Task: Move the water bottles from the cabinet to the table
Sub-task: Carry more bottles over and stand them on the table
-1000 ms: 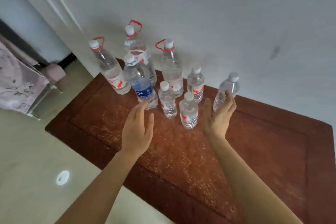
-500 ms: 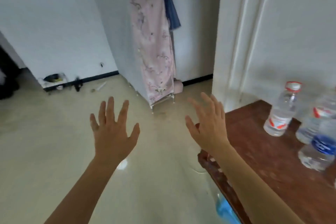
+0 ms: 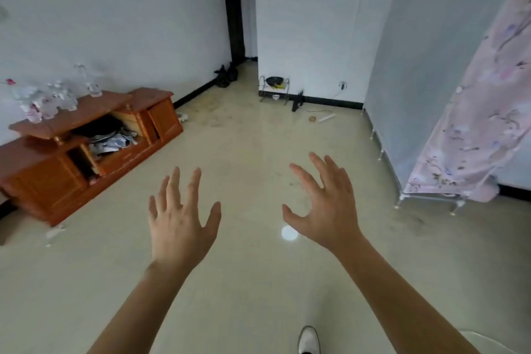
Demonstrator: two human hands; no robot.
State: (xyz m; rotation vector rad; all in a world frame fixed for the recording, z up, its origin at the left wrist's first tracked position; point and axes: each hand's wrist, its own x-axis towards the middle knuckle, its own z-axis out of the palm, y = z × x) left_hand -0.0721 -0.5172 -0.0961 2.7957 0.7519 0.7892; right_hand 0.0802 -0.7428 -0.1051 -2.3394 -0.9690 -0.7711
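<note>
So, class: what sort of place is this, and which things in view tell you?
Probably a sparsely furnished home room: a low wooden cabinet with bottles on top, a floral fabric wardrobe.

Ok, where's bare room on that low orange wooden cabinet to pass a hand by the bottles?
Crowded: the clear plastic water bottles bunch at the raised top's left end. Bare: the raised top right of the lone tall bottle, and the lower right top of the low orange wooden cabinet.

Readable text: none | water bottles (image 3: pixel 57 100) on cabinet (image 3: pixel 51 187): labels too blurred and small to read
</note>
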